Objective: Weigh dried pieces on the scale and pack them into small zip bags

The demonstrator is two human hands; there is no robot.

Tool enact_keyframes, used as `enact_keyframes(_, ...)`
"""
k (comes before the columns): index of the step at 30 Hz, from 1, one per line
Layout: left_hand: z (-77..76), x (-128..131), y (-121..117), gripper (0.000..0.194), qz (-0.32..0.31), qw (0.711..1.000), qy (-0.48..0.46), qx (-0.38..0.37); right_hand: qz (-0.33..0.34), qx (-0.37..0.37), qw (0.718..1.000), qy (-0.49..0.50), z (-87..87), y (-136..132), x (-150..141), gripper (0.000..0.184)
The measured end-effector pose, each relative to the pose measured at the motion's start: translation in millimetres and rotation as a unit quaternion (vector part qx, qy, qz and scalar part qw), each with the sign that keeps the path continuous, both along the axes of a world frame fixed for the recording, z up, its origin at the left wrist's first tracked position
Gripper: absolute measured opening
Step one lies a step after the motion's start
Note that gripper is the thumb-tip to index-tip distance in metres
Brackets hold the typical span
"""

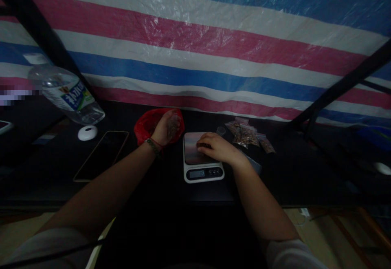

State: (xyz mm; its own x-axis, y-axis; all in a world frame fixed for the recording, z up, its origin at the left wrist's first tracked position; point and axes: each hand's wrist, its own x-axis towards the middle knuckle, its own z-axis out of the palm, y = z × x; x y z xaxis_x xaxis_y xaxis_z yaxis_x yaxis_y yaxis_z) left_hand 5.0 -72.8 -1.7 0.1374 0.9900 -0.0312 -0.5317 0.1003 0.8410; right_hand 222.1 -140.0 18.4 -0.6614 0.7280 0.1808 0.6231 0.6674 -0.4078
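Observation:
A white kitchen scale (189, 169) with a shiny metal plate lies in front of me; its lit display seems to read 15. Over the plate, my right hand (218, 148) has its fingers curled round something small and brown, mostly hidden. My left hand (165, 129) is at the opening of a red plastic bag (142, 126), closed on a see-through plastic thing (173, 125) whose kind is unclear. Several small zip bags (248, 134) of brown bits lie right of the scale. Beside them are a small clear round lid or cup (220, 131) and a flat clear bag (255, 164), partly behind my right wrist.
Left on the black table (165, 191) are a phone (102, 155), a white rounded case (87, 133) and a large clear bottle (69, 91), leaning in view. A striped plastic sheet (195, 57) hangs behind, with dark frame bars (345, 83) at both sides.

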Motion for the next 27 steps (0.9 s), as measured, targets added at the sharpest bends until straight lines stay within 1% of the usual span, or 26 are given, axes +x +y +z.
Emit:
enact_keyframes(3,-9.3,0.0,0.6,0.031,-0.006,0.996,0.058,0.074,0.009,-0.024,1.0,-0.002,3.1,-1.7,5.7,0.025)
enact_keyframes(5,-14.5,-1.0,0.3,0.041,-0.024,0.981,0.133,0.142,0.011,-0.021,1.0,-0.005,3.9,-2.9,5.5,0.021)
enact_keyframes(8,-16.0,-2.4,-2.4,0.052,-0.068,0.94,0.243,0.228,0.009,-0.007,1.0,-0.006,3.5,-3.0,0.8,0.018)
enact_keyframes(12,-8.3,-1.5,-9.6,0.056,-0.113,0.879,0.345,0.309,-0.005,0.017,1.0,-0.018,0.3,-0.9,-7.3,0.021)
enact_keyframes(16,-2.2,0.7,-15.6,0.06,-0.133,0.832,0.409,0.351,-0.031,0.034,0.998,-0.04,-2.6,0.6,-12.6,0.017)
enact_keyframes(18,-1.9,0.8,-16.5,0.061,-0.137,0.812,0.431,0.368,-0.043,0.039,0.998,-0.029,-1.8,1.0,-12.7,0.018)
enact_keyframes(21,-3.3,0.1,-16.2,0.064,-0.135,0.78,0.467,0.394,-0.058,0.049,0.997,0.028,1.9,2.1,-9.7,0.023)
enact_keyframes(24,-4.2,0.7,-16.7,0.071,-0.131,0.745,0.507,0.414,-0.081,0.064,0.989,0.106,5.6,4.1,-7.4,0.025)
enact_keyframes(27,-4.2,4.4,-19.7,0.076,-0.126,0.726,0.526,0.425,-0.097,0.075,0.979,0.161,6.9,5.8,-10.6,0.023)
